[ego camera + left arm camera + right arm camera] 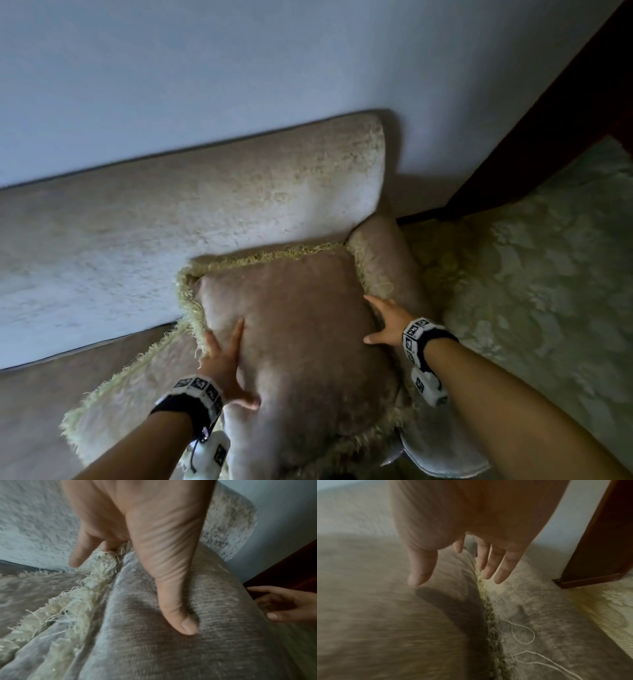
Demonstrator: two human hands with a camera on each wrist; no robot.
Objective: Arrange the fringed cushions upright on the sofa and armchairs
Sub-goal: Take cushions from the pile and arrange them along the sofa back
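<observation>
**Two hands on one cushion at the sofa's right end**

One brown cushion (298,329) with a pale cream fringe (260,255) stands propped in the right corner of the sofa (171,219), its far edge leaning toward the backrest and its right edge against the armrest (387,263). It tilts back rather than standing fully upright.

The left hand (224,363) lies on the cushion's left side. From the left wrist view, the thumb (178,609) presses flat into the brown face while the fingers (80,553) reach over the fringed left edge; they are fairly straight, so the hand is spread, not clenched. Whether the hidden fingers pinch the edge cannot be told.

The right hand (385,322) is at the cushion's right edge, fingers extended and loosely spread, thumb over the brown face and fingertips (503,568) down beside the fringe, between cushion and armrest. It grips nothing visible. Loose threads (522,632) trail from the fringe onto the armrest fabric.

A second fringed cushion (137,373) lies flat on the seat, just left of the first and partly under it.

Right of the sofa, a floral-patterned carpet (541,274) covers the floor, and a dark wooden door frame (548,137) rises against the pale wall (239,68). Both wrists wear marker-tagged bands (416,337).
</observation>
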